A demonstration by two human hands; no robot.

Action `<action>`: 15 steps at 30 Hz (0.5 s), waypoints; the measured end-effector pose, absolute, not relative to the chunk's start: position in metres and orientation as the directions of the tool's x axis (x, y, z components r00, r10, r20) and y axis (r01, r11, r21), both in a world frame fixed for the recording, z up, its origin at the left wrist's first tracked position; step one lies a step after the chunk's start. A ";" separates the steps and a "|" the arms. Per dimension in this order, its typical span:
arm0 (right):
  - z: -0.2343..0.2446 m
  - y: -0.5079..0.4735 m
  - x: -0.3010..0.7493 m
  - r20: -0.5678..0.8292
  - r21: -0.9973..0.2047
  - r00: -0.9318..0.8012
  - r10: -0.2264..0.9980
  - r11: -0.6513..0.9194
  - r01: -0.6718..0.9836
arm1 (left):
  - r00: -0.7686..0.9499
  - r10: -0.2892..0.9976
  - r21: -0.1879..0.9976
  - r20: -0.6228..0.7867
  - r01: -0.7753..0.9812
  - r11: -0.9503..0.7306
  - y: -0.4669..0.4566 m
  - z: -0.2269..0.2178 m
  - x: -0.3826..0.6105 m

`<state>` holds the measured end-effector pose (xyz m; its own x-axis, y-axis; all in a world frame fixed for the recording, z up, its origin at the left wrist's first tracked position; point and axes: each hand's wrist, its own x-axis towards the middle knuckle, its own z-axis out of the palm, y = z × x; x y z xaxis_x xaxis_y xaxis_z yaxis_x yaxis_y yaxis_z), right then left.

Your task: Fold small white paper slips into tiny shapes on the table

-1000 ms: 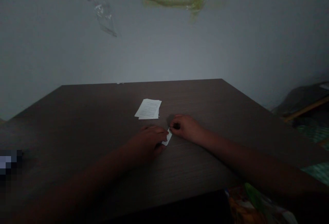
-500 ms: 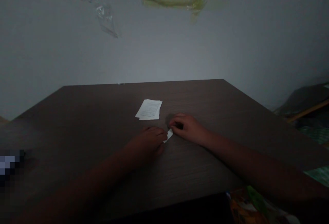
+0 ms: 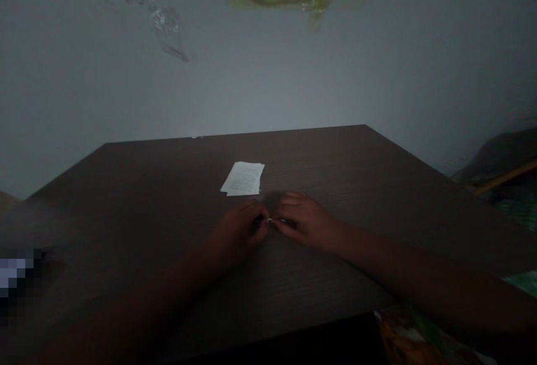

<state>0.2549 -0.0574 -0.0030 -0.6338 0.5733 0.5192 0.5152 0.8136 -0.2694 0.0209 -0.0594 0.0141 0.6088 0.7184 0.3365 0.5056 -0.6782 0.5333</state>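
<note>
A small piece of white paper (image 3: 269, 219) shows as a thin sliver between my two hands, just above the dark wooden table. My left hand (image 3: 244, 224) pinches its left end between thumb and fingers. From the other side my right hand (image 3: 302, 218) closes on the right end, fingers curled and thumb tip near the left one. Most of the paper is hidden by the fingers. Just beyond my left hand lies a small stack of printed white sheets (image 3: 243, 179), slightly fanned, untouched by either hand.
The table (image 3: 168, 180) reaches back to a grey wall (image 3: 268, 74) with yellow and clear tape on it. A blurred, pixelated object (image 3: 17, 270) sits at the left edge. A colourful printed item (image 3: 415, 334) is at the lower right.
My hands have come together, the right one shifting slightly left and down. The small paper, seen broadly before, now shows only as a thin edge. The sheets have stayed put.
</note>
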 end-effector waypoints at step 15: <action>0.001 -0.069 0.248 0.608 -0.141 -0.614 0.504 0.829 0.541 | 0.598 0.674 0.423 0.435 0.525 -0.739 -0.074 0.026 0.025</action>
<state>0.2483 -0.0688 0.0007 -0.6140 0.5038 0.6076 0.5408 0.8292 -0.1411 0.0248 -0.0739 0.0260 0.5976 0.6737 0.4347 0.5246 -0.7386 0.4235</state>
